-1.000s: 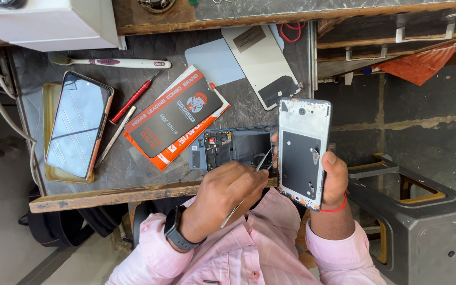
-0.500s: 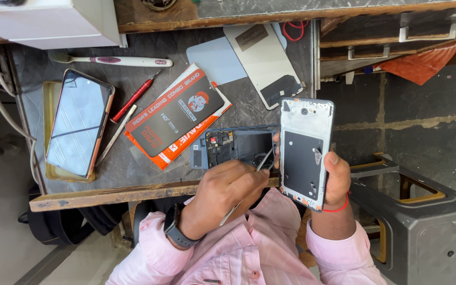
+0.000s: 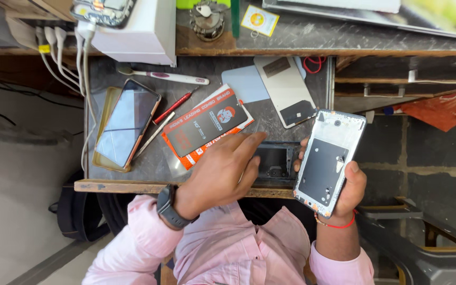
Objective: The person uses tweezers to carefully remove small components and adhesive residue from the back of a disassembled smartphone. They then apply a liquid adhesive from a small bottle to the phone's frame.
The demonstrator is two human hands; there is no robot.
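Over the desk (image 3: 133, 171) edge, the left hand (image 3: 222, 171) now lies flat with fingers spread apart, fingertips reaching the orange-and-black card pack (image 3: 207, 124); a second ago it was bunched around a thin tool, which cannot be seen now. That hand partly covers the black open module (image 3: 275, 161) on the desk. The right hand (image 3: 347, 190) remains clamped on the opened phone frame (image 3: 329, 161), held upright just right of the module, off the desk. The frame is silver-edged with a dark inner plate, small screw holes along its rim and a camera opening at top.
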